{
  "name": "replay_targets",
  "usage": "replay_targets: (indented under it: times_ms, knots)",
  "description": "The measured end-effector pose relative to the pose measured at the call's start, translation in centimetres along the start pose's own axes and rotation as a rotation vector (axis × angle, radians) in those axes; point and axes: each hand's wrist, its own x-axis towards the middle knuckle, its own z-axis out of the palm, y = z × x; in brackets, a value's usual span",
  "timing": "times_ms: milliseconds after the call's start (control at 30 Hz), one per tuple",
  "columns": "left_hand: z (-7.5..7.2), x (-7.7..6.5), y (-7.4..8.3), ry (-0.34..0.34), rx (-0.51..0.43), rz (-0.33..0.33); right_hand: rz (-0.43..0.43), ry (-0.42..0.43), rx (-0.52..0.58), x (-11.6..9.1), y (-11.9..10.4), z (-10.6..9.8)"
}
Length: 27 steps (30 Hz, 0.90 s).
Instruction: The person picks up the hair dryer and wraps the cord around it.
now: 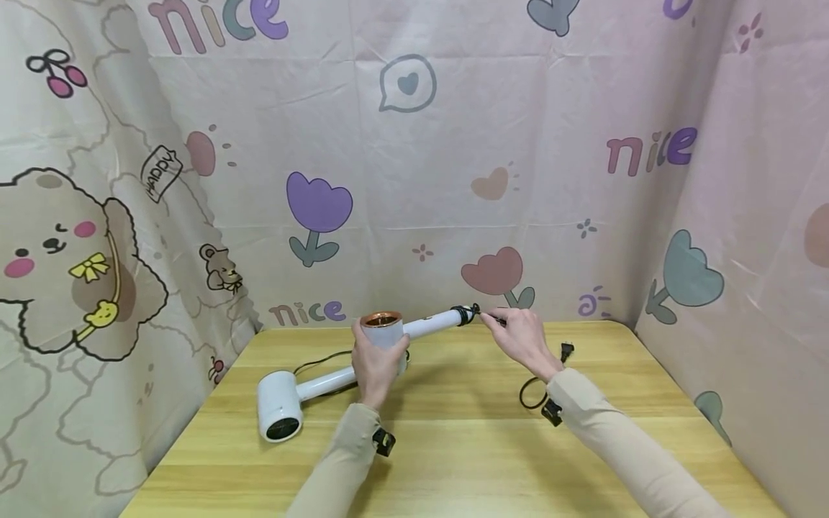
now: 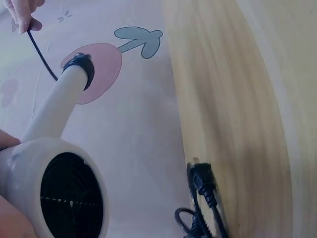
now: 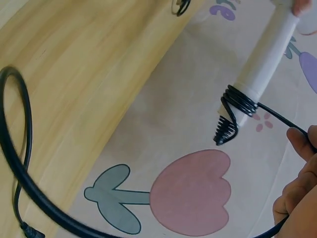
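Note:
My left hand (image 1: 374, 370) grips a white hair dryer (image 1: 434, 324) round its head, holding it above the table with the copper-rimmed end up. The handle points right. Several turns of black power cord (image 3: 241, 102) are wound round the handle's end, beside the ribbed strain relief (image 3: 226, 130). From those turns a taut stretch runs to my right hand (image 1: 520, 334), which pinches the cord between thumb and fingers. The rest of this cord hangs in a loop below that hand, ending in a two-pin plug (image 1: 567, 350).
A second white hair dryer (image 1: 278, 403) lies on the wooden table (image 1: 453, 460) at the left, partly behind my left forearm. Its black cord (image 1: 317, 361) curves behind it. A patterned curtain (image 1: 414, 165) hangs close behind the table and at both sides.

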Motion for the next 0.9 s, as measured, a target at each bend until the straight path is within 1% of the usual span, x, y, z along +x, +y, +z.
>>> replay_targets:
  times_ms: [67, 200, 267, 367, 533, 600, 733, 900]
  knots:
    - [0.2, -0.2, -0.1, 0.019, -0.029, -0.026, 0.017, 0.006, 0.008, -0.1, 0.0, 0.0]
    - [0.3, -0.4, -0.2, 0.030, -0.099, -0.131, 0.024, -0.006, 0.019, -0.3, -0.1, -0.1]
    - [0.4, -0.4, -0.3, 0.023, -0.125, -0.180, 0.012, -0.019, 0.020, -0.4, -0.1, -0.2]
    - [0.5, -0.4, -0.4, -0.003, -0.197, -0.240, 0.010, -0.045, 0.027, -0.7, 0.0, -0.3]
    - [0.7, -0.4, -0.3, -0.047, -0.365, -0.352, 0.054, -0.070, 0.067, -1.2, 0.2, -0.3]
    - [0.7, -0.4, -0.3, -0.051, -0.417, -0.390, 0.049, -0.076, 0.073, -1.3, 0.3, -0.2]
    - [0.7, -0.3, -0.2, -0.045, -0.487, -0.453, 0.018, -0.079, 0.085, -1.4, 0.3, -0.1]
    - [0.7, 0.0, -0.3, -0.061, -0.578, -0.550, 0.019, -0.077, 0.109, -1.6, 0.3, -0.3]
